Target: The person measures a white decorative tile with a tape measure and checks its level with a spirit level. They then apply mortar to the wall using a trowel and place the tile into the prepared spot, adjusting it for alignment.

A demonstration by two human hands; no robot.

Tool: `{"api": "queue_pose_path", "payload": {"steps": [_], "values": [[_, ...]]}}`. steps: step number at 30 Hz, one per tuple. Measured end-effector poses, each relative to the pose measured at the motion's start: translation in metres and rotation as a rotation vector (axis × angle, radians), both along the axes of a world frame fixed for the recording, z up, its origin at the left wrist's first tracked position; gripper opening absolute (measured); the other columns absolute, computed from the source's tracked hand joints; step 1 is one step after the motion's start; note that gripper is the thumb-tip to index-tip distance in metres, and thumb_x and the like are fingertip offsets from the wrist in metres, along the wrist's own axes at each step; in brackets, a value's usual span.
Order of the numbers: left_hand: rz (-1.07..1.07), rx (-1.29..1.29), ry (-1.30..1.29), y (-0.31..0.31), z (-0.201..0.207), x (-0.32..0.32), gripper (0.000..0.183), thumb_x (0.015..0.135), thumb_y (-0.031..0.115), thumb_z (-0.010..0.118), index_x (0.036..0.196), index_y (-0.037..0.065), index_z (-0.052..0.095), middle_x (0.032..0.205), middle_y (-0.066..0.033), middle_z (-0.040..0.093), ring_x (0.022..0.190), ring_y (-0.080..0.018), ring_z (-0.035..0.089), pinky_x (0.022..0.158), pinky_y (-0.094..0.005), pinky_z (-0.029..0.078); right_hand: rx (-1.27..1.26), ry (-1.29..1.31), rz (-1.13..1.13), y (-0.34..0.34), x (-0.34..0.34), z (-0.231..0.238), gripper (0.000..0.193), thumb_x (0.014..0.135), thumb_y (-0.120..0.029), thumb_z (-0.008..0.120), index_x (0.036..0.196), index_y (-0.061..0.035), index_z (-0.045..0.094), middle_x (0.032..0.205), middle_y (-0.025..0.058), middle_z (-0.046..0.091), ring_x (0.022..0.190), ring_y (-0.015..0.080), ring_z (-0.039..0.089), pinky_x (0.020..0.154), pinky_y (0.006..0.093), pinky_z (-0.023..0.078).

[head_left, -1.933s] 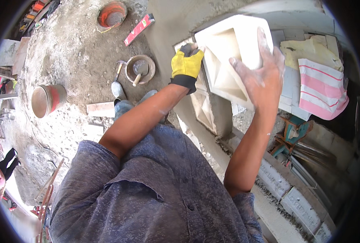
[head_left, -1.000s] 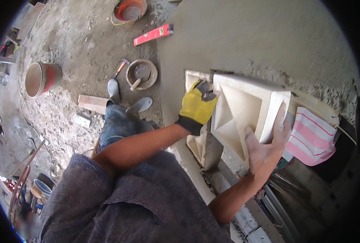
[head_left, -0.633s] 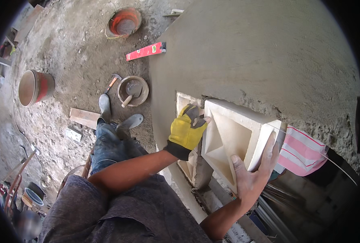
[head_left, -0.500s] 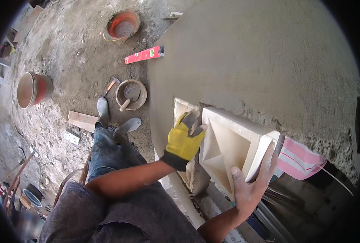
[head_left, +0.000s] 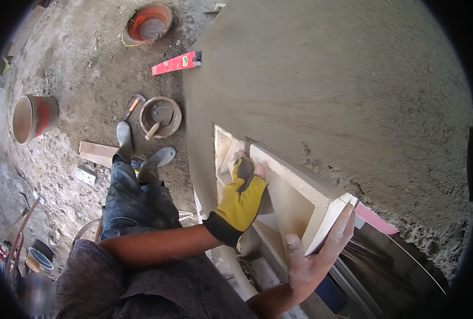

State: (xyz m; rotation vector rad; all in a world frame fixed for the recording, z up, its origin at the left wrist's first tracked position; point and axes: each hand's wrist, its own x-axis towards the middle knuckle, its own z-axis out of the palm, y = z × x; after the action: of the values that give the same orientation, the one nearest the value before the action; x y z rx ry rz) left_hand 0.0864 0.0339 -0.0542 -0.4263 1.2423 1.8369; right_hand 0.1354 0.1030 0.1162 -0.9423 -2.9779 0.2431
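Head view: gloved left hand (head_left: 243, 201) and bare right hand (head_left: 315, 254) grip a pale block (head_left: 300, 198) against the rendered wall (head_left: 342, 90).

a grey rendered wall (head_left: 342, 90) fills the upper right; rough dirt floor (head_left: 82, 69) on the left holds buckets, a red level (head_left: 176, 63), sunlit.

Your left hand (head_left: 241, 199) rests on the block (head_left: 295, 202) against the wall (head_left: 342, 90); your right hand (head_left: 313, 260) is below it; the mortar pan (head_left: 160, 116) lies far left.
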Motion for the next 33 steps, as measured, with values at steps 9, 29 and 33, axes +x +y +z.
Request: {"api": "queue_pose_path", "payload": {"steps": [9, 29, 33], "values": [[0.068, 0.052, -0.101, 0.011, 0.013, 0.004, 0.062, 0.103, 0.036, 0.052, 0.134, -0.016, 0.041, 0.143, -0.0337, 0.040, 0.136, -0.0366, 0.037, 0.112, -0.0354, 0.027, 0.074, -0.068, -0.006, -0.002, -0.001, 0.004, 0.102, 0.079, -0.055, 0.074, 0.154, -0.0033, 0.029, 0.152, 0.0280, 0.028, 0.138, 0.0442, 0.034, 0.110, 0.0523, 0.031], [-0.678, -0.276, 0.733, -0.020, 0.004, 0.101, 0.041, 0.101, 0.019, 0.044, 0.133, -0.004, 0.047, 0.115, -0.0267, 0.061, 0.103, -0.0448, 0.060, 0.091, -0.0456, 0.048, -0.008, 0.176, -0.110, 0.004, 0.020, 0.015, 0.091, 0.086, -0.049, 0.068, 0.150, 0.0035, 0.030, 0.149, 0.0330, 0.035, 0.140, 0.0449, 0.034, 0.114, 0.0466, 0.029], [-0.598, -0.609, 1.000, -0.021, 0.000, 0.055, 0.026, 0.097, 0.021, 0.049, 0.110, 0.007, 0.065, 0.096, -0.0221, 0.068, 0.089, -0.0388, 0.067, 0.078, -0.0434, 0.053, -0.278, 0.477, -0.255, 0.016, 0.060, 0.020, 0.075, 0.098, -0.046, 0.056, 0.147, 0.0068, 0.036, 0.142, 0.0315, 0.046, 0.134, 0.0424, 0.045, 0.111, 0.0433, 0.034]]}}
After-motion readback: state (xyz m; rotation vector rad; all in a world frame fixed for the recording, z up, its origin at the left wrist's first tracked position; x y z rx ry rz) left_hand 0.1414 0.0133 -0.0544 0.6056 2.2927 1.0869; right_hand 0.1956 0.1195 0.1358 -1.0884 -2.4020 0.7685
